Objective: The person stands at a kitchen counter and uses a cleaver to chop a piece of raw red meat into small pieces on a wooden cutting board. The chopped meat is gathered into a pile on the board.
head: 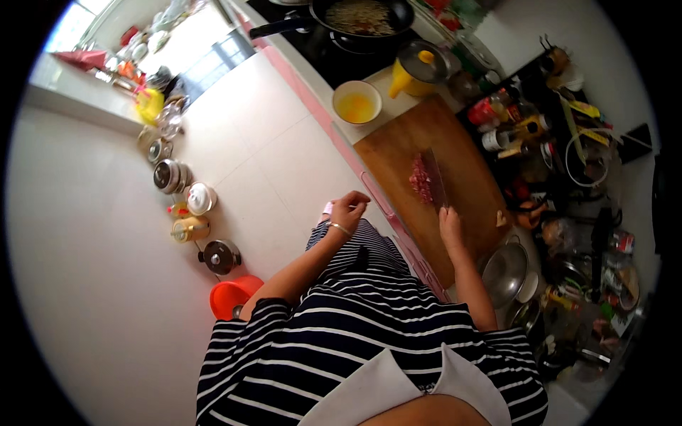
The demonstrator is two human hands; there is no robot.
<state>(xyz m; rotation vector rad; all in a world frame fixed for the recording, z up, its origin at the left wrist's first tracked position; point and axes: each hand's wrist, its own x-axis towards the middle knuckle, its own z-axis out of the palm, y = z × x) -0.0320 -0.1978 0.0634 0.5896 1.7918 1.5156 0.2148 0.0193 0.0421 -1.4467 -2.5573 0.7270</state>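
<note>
My right hand [450, 226] grips the handle of a cleaver [436, 178], its broad blade over the wooden cutting board [389, 141]. Along the blade's left side lies a small heap of chopped raw meat [420, 181]. My left hand [349, 209], with a bracelet at the wrist, hovers in front of my body, off the board's near side. Its fingers are loosely bent and nothing shows in them. A pale piece, perhaps garlic [501, 218], rests at the board's right edge.
A bowl of beaten egg [356, 106] and a yellow lidded pot [418, 72] stand beyond the board. A frying pan [367, 18] holding food sits on the stove. Metal bowls [505, 274] and crowded jars line the right. Pots [221, 257] and a red basin [229, 298] stand on the floor.
</note>
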